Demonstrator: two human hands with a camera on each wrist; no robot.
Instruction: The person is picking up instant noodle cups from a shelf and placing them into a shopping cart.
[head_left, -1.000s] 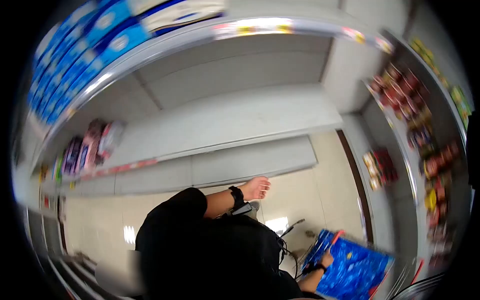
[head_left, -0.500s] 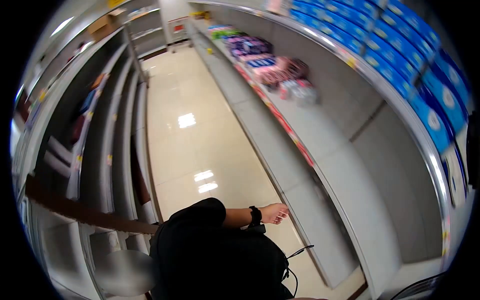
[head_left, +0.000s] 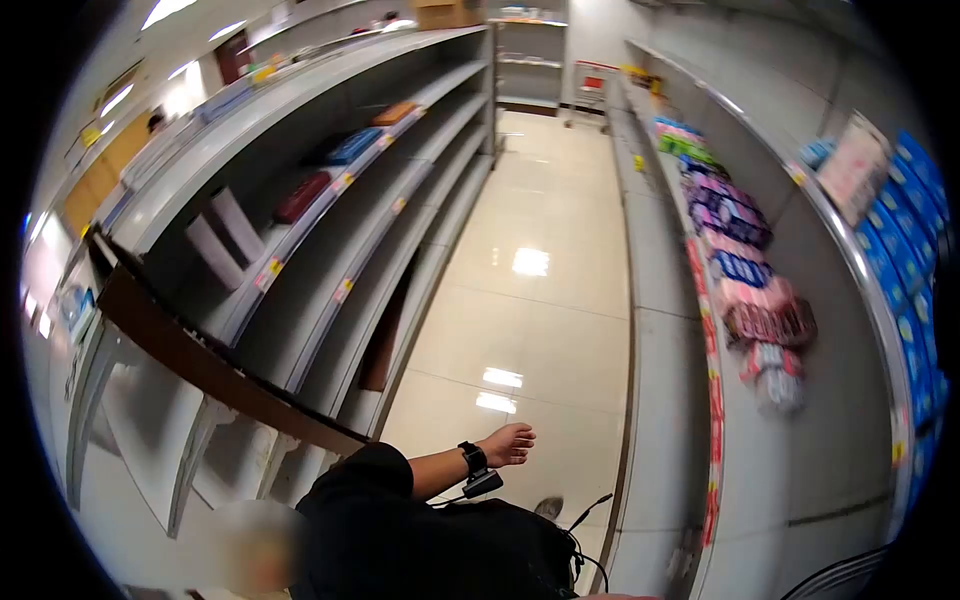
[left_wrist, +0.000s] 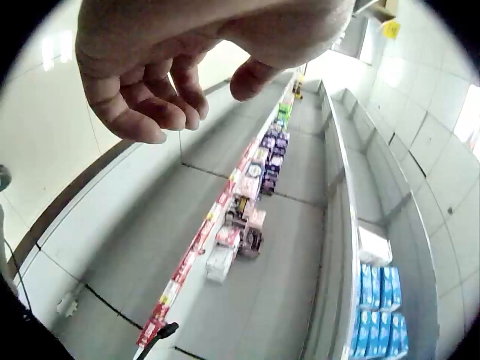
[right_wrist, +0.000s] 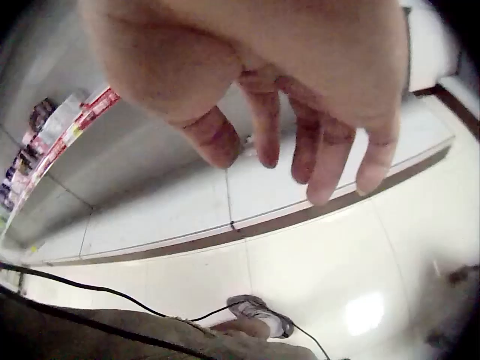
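The left hand (head_left: 508,445) hangs in front of the body above the tiled floor, a black band on its wrist. Up close in the left wrist view, this hand (left_wrist: 195,45) has loosely curled fingers and holds nothing. Below it a row of colourful wrapped packs (left_wrist: 255,180) lies on a grey shelf. In the right wrist view the right hand (right_wrist: 270,75) hangs with loose, spread fingers around nothing, over a low shelf base (right_wrist: 157,217) and the floor. The head view does not clearly show the right hand.
A glossy aisle (head_left: 480,330) runs between a left shelf unit (head_left: 330,250) and a right one (head_left: 650,400). Blue packs (head_left: 905,270) stand at the far right, a trolley (head_left: 590,92) at the far end. Dark cables (head_left: 580,540) hang beside the body.
The head view has swung from facing the shelf to looking along the aisle. The right hand and the basket with blue contents have left that view. The left hand stays before the body.
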